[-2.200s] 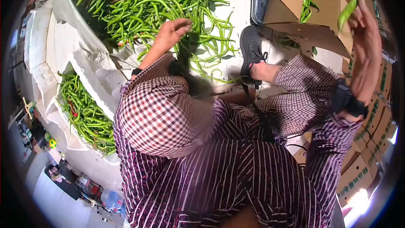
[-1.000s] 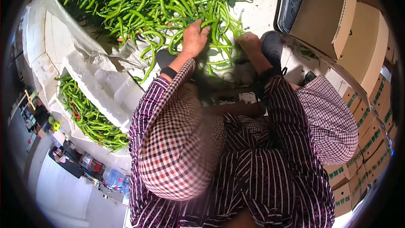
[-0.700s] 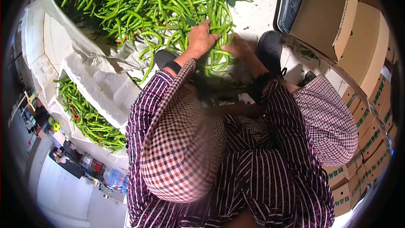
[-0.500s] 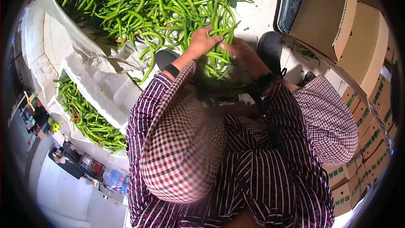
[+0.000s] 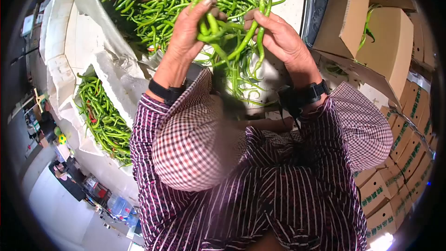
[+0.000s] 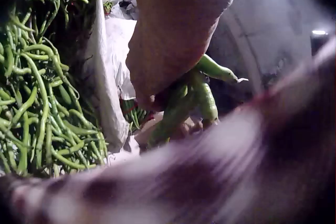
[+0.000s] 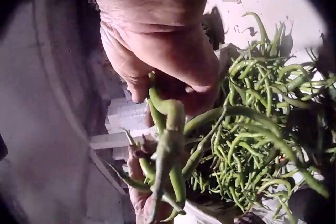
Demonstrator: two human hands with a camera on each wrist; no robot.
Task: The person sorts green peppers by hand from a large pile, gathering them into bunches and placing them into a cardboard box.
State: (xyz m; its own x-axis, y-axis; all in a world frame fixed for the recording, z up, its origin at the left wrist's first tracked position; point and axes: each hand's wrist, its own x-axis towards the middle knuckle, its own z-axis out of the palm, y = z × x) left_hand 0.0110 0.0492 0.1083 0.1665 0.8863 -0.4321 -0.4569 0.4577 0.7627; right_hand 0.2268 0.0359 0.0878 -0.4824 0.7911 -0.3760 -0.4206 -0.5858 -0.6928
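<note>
Green peppers (image 5: 214,31) long, slim, glossy, some curved (tips twisting every which way), bunched between both hands above pepper heap (image 5: 162,4). Left hand (image 5: 186,32) holds bunch, thumb and fingers curled round it; right hand (image 5: 282,39) pinches peppers between thumb and fingers, lower ends hanging below. White container (image 5: 116,81) with more peppers beside left sleeve; open cardboard box (image 5: 388,42) beyond right hand, few peppers inside. Blurred checked cloth (image 6: 210,166) hides lower part of left wrist view.
</note>
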